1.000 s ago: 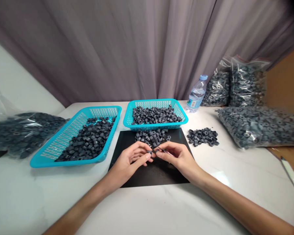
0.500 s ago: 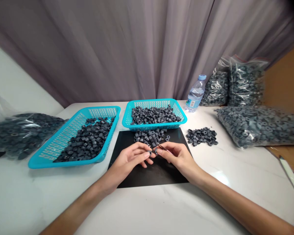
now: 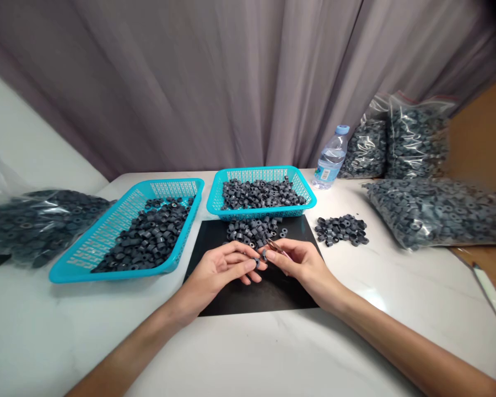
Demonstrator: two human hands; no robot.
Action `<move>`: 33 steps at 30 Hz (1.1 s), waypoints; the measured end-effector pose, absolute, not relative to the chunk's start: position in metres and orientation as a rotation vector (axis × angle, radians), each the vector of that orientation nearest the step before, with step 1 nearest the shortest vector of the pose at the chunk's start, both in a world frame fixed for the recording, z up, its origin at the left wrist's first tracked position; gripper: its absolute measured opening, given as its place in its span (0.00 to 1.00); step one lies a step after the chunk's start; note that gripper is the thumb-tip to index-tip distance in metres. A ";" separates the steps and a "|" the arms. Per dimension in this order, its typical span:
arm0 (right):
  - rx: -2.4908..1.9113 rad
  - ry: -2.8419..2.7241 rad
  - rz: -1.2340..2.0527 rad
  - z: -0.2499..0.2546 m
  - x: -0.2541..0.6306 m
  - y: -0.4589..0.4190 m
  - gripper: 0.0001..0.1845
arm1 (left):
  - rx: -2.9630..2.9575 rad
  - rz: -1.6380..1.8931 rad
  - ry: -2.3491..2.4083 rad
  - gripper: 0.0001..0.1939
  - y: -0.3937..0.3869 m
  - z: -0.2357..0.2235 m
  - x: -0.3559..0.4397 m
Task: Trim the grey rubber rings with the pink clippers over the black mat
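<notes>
My left hand (image 3: 221, 271) and my right hand (image 3: 300, 264) meet over a black mat (image 3: 248, 292) in the middle of the white table. The left hand's fingers are pinched on a small dark grey ring (image 3: 257, 262). In my right hand sits a thin pink-handled tool (image 3: 278, 249), its tip at the ring. Just beyond the fingers lies a small heap of grey rings (image 3: 254, 230) on the mat's far edge.
Two turquoise baskets (image 3: 107, 242) (image 3: 306, 190) hold several grey rings. Another loose pile (image 3: 341, 229) lies right of the mat. A water bottle (image 3: 329, 159) and clear bags of rings (image 3: 430, 212) (image 3: 409, 140) stand at right; another bag (image 3: 33, 223) is at far left.
Both hands stay together over the mat; the fingers shifted slightly as the ring and tool were worked. Nothing else moved.
</notes>
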State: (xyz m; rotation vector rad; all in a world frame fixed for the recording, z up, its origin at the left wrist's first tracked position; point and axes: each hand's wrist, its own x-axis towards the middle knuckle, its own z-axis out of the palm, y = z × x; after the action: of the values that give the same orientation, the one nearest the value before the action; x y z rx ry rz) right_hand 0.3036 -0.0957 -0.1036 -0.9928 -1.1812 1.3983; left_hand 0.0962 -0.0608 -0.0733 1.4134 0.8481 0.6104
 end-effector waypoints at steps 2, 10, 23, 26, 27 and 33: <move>-0.991 -1.184 1.412 -0.104 0.304 -0.095 0.17 | 1.410 0.601 0.846 0.10 -0.061 -0.073 0.096; -0.981 -1.175 1.432 -0.104 0.304 -0.098 0.17 | 1.402 0.599 0.844 0.10 -0.061 -0.073 0.096; -0.988 -1.213 1.426 -0.102 0.304 -0.098 0.17 | 1.420 0.609 0.853 0.10 -0.062 -0.070 0.096; -0.989 -1.211 1.437 -0.103 0.305 -0.098 0.17 | 1.416 0.606 0.854 0.10 -0.063 -0.070 0.096; -0.991 -1.207 1.439 -0.104 0.305 -0.098 0.17 | 1.412 0.605 0.855 0.10 -0.063 -0.070 0.096; -1.006 -1.198 1.442 -0.104 0.305 -0.097 0.19 | 1.385 0.612 0.842 0.11 -0.062 -0.069 0.096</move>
State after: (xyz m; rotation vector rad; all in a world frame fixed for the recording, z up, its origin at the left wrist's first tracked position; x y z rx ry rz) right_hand 0.3053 -0.0974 -0.1037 -1.0061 -1.1980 1.4418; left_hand 0.0963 -0.0625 -0.0686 1.3853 0.8422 0.6123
